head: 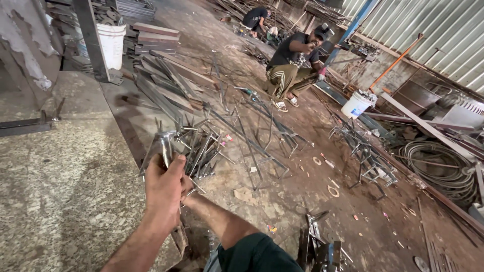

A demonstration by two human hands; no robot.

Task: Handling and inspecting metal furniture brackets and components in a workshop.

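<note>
Head view, looking down and forward across a workshop floor: my left hand (164,194) is raised in the near centre, back of the hand toward me, fingers (174,168) clenched around a short length of steel angle (164,146). That piece sticks up and slightly left out of the fist, its long axis running near-to-far, top end tipped away from me. My right hand (187,194) is mostly hidden behind the left; only the wrist and forearm show, coming in from the lower right, so I cannot tell whether its fingers are closed or loose, though it sits right against the left hand at the lower end of the piece.

Just beyond the hands, far and a little right, lies a heap of cut metal pieces (201,146), tangled, pointing in many directions. The held angle overlaps the near left edge of that heap in the picture; whether it touches I cannot say. The left hand is the nearer one to the heap.

Farther off, long steel bars (166,85) lie on the floor, running near-left to far. A white bucket (112,45) stands far left, another white bucket (357,104) far right. A person crouching (292,68) works in the far middle, and welded bar frames (363,151) lie to the right beside a coiled hose (438,166)
</note>
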